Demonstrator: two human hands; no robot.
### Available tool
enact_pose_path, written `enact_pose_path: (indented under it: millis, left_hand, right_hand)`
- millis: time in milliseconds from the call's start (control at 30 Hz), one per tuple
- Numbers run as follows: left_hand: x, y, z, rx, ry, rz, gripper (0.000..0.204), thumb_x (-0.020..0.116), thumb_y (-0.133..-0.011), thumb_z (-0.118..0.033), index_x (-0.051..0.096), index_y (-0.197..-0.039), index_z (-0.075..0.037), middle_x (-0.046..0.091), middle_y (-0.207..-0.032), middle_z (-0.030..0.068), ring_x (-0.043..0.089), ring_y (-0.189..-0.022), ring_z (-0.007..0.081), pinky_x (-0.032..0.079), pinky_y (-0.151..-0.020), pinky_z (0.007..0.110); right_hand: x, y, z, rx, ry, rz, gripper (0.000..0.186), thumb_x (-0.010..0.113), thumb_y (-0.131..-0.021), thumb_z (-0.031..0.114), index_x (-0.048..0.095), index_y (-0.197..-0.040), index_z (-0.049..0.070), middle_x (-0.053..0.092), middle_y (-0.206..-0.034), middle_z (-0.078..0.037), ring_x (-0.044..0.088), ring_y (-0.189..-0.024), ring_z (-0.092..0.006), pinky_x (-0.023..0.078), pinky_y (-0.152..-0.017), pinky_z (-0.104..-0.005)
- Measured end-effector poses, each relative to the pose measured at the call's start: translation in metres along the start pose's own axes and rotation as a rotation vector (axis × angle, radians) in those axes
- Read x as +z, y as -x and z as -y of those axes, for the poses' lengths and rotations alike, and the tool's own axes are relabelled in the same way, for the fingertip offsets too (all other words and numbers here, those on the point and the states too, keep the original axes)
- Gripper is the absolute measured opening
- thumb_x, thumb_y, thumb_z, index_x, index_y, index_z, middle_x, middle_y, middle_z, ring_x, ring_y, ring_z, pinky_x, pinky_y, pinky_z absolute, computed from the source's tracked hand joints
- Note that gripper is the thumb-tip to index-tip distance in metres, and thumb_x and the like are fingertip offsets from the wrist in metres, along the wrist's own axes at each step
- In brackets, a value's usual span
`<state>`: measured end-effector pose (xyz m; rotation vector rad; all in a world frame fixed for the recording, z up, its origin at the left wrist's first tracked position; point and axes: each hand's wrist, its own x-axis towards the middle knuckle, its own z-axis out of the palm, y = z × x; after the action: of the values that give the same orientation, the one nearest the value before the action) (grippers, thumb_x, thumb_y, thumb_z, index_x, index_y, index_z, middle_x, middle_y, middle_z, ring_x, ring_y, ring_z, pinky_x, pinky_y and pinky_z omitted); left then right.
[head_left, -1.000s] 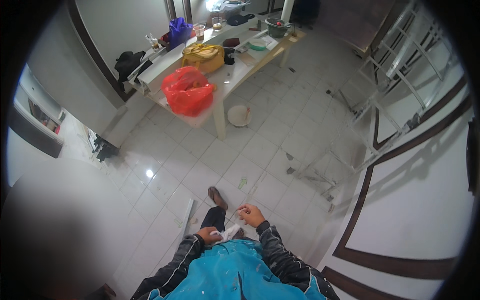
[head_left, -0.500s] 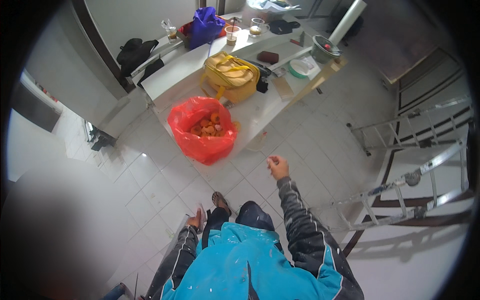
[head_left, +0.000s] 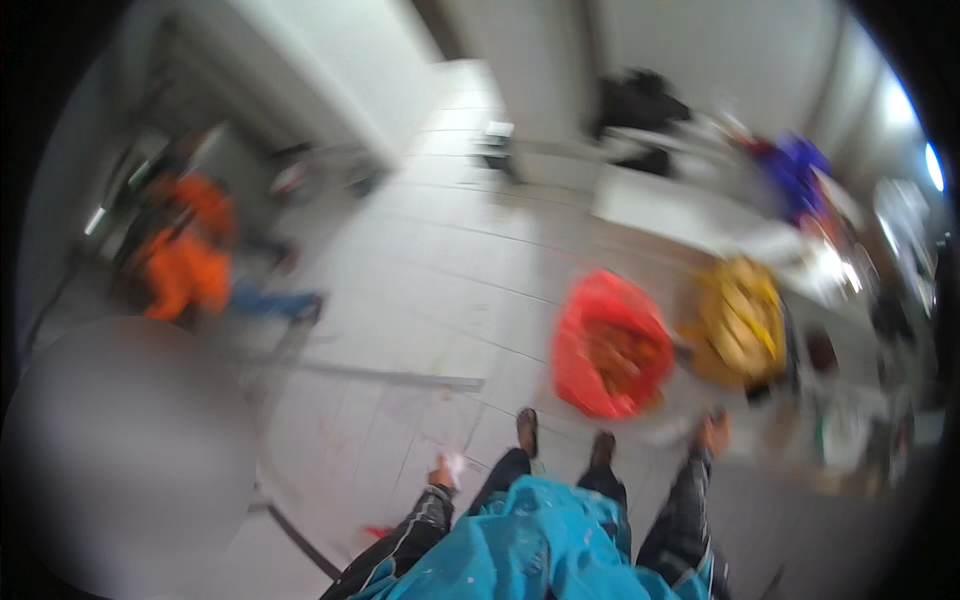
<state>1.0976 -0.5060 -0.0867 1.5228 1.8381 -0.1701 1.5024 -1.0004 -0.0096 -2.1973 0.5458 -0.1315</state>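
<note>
My left hand (head_left: pixel 438 474) hangs low beside my left leg, closed round a pale whitish thing (head_left: pixel 456 468) whose kind the blur hides. To the right, my right hand (head_left: pixel 713 436) is held out in front of me, below the yellow bag (head_left: pixel 741 325); motion smears its fingers. Between the hands and farther off stands an open red plastic bag (head_left: pixel 578 335), with orange pieces (head_left: pixel 625 355) inside, beside the yellow bag. Neither hand touches the bags.
A person in orange (head_left: pixel 190 270) is low down at the left. A long, thin strip (head_left: pixel 380 374) lies across the tiled floor (head_left: pixel 400 290). A white bench (head_left: pixel 660 212) at the right carries a purple bag (head_left: pixel 795 175) and dark items. A large grey blur covers the lower left.
My view has swung left, so the bags now appear farther right and the person in orange has come into sight. The left hand still holds the pale thing.
</note>
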Motion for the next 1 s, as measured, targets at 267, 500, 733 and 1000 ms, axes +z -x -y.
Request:
enact_pose_path:
  millis: [267, 500, 733, 1000]
  left_hand:
    - [0.038, 0.121, 0.145, 0.032, -0.073, -0.083, 0.092, 0.036, -0.081, -0.086, 0.076, -0.094, -0.004, 0.073, -0.097, 0.0209, 0.067, -0.100, 0.0373, 0.049, -0.089, 0.047]
    - [0.050, 0.153, 0.198, 0.447, -0.368, 0.026, 0.059, 0.064, -0.077, -0.067, 0.068, -0.120, -0.026, 0.069, -0.113, 0.0162, 0.064, -0.103, 0.0407, 0.050, -0.091, 0.049]
    - [0.000, 0.161, 0.262, -0.051, 0.354, -0.144, 0.059, 0.067, -0.072, -0.064, 0.075, -0.100, -0.013, 0.072, -0.098, 0.0175, 0.065, -0.099, 0.0382, 0.052, -0.088, 0.048]
    - [-0.078, 0.145, 0.289, 0.336, 0.807, -0.169, 0.047, 0.061, -0.090, -0.050, 0.068, -0.085, -0.004, 0.070, -0.085, 0.0118, 0.065, -0.085, 0.0221, 0.051, -0.082, 0.037]
  right_hand:
    - [-0.007, -0.052, -0.146, -0.052, 0.004, 0.074, 0.041, 0.072, -0.084, 0.027, 0.063, -0.118, 0.005, 0.062, -0.117, -0.017, 0.055, -0.108, -0.0334, 0.044, -0.090, -0.0543]
    - [-0.007, -0.042, -0.094, -0.123, -0.048, 0.028, 0.045, 0.075, -0.082, 0.029, 0.062, -0.121, 0.008, 0.059, -0.120, -0.018, 0.051, -0.108, -0.0359, 0.042, -0.086, -0.0575]
    - [0.018, 0.044, -0.030, -0.300, -0.713, 0.063, 0.033, 0.075, -0.081, 0.016, 0.065, -0.110, 0.006, 0.065, -0.097, -0.016, 0.060, -0.082, -0.0306, 0.053, -0.066, -0.0443]
    - [0.099, 0.358, 0.074, -0.090, -0.635, 1.162, 0.027, 0.071, -0.092, 0.018, 0.064, -0.110, 0.000, 0.068, -0.094, -0.010, 0.065, -0.081, -0.0209, 0.057, -0.067, -0.0364]
